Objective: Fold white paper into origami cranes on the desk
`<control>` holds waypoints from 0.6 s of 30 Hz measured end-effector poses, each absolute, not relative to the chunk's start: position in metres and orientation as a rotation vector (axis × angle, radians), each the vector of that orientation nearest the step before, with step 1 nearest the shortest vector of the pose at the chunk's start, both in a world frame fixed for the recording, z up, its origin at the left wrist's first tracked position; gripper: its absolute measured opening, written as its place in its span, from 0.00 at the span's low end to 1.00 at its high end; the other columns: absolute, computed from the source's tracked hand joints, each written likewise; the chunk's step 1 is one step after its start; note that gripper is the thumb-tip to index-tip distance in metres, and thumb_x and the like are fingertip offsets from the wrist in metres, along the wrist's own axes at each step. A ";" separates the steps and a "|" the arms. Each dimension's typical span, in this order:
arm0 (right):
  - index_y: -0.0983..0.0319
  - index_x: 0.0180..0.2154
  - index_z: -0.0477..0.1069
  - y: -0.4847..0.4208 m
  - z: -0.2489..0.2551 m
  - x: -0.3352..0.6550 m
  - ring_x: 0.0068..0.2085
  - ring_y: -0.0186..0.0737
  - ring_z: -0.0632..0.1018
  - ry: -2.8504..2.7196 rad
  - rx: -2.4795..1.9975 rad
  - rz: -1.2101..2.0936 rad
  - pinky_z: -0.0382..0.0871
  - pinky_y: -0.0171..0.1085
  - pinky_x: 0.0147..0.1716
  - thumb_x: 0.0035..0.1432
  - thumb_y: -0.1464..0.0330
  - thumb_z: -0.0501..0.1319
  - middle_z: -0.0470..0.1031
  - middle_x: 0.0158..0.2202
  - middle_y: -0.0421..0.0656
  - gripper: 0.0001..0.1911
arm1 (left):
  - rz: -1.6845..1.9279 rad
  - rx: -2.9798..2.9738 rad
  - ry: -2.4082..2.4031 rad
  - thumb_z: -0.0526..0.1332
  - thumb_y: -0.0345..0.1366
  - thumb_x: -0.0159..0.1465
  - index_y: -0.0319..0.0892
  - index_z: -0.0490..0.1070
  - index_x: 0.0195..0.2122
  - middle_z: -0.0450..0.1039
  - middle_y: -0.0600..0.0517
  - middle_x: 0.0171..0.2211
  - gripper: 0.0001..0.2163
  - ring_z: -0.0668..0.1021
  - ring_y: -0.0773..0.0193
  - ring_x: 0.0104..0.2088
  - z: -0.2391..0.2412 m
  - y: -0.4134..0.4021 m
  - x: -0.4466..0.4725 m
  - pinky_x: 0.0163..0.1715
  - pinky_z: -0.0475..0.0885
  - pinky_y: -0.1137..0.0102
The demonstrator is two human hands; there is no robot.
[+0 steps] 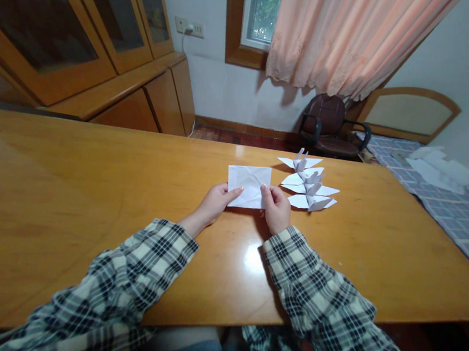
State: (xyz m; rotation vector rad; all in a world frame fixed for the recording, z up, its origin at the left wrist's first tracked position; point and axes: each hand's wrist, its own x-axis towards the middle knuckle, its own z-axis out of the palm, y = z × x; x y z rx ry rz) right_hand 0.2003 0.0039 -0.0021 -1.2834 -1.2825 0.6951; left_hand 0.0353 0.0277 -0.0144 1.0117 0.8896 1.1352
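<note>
A white sheet of folded paper [249, 185] lies on the wooden table [70, 180] in front of me. My left hand [215, 201] pinches its near left corner, fingers closed on the edge. My right hand [276, 207] grips the near right corner the same way. Both sleeves are plaid. Just right of the sheet, three folded white paper cranes [307, 186] sit in a short row on the table, close to my right hand but not touching it.
A wooden cabinet with glass doors [86, 31] stands at the left behind the table. A dark office chair [332, 124] is under the curtained window. A bed with a checked cover and loose papers [440, 169] is at the right.
</note>
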 end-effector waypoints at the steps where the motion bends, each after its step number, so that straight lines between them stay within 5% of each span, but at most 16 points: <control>1: 0.61 0.30 0.72 0.004 -0.002 0.200 0.28 0.36 0.69 -1.273 -1.272 0.709 0.63 0.34 0.28 0.60 0.51 0.58 0.70 0.25 0.39 0.20 | 1.143 1.013 0.899 0.74 0.51 0.48 0.36 0.80 0.34 0.82 0.45 0.33 0.22 0.81 0.57 0.34 -0.015 0.028 0.035 0.40 0.75 0.65; 8: 0.60 0.31 0.70 0.003 -0.002 0.198 0.18 0.31 0.66 -1.243 -1.249 0.916 0.59 0.32 0.17 0.57 0.47 0.60 0.68 0.19 0.36 0.22 | 1.235 0.891 0.876 0.74 0.50 0.47 0.36 0.79 0.36 0.82 0.45 0.34 0.23 0.82 0.55 0.37 -0.014 0.030 0.037 0.42 0.75 0.63; 18: 0.61 0.32 0.71 0.003 -0.002 0.198 0.16 0.29 0.66 -1.271 -1.226 0.929 0.59 0.30 0.16 0.59 0.50 0.60 0.71 0.18 0.36 0.20 | 1.250 0.866 0.844 0.74 0.49 0.48 0.34 0.78 0.37 0.82 0.45 0.35 0.24 0.82 0.55 0.38 -0.015 0.032 0.037 0.46 0.74 0.62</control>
